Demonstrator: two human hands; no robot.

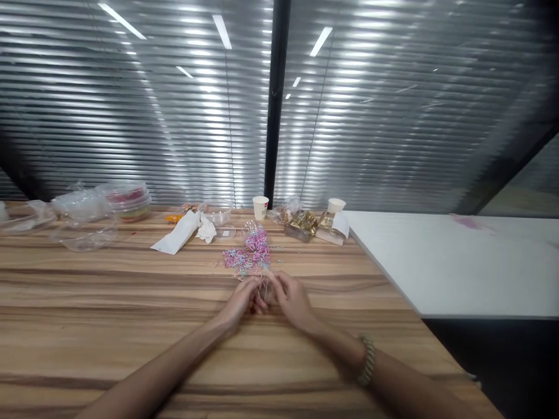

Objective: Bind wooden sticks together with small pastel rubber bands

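My left hand (238, 304) and my right hand (293, 298) meet low over the table, their fingertips close together. Both are closed in a pinch around a thin pale strand (266, 287), which looks like string or thread; its ends are hard to make out. Just beyond the fingertips lies a loose heap of small pastel loops (244, 259), pink, lilac and blue. More loops spill from a clear plastic bag or tub (252, 227) behind the heap. A braided bracelet (367, 362) circles my right wrist.
A wood-grain table (109, 314) adjoins a white table (458, 262) at right. Along the back stand a paper cup (261, 208), another cup (336, 205), gold wrappers (302, 226), a white paper sleeve (177, 234), crumpled tissue (206, 229) and stacked plastic tubs (126, 201).
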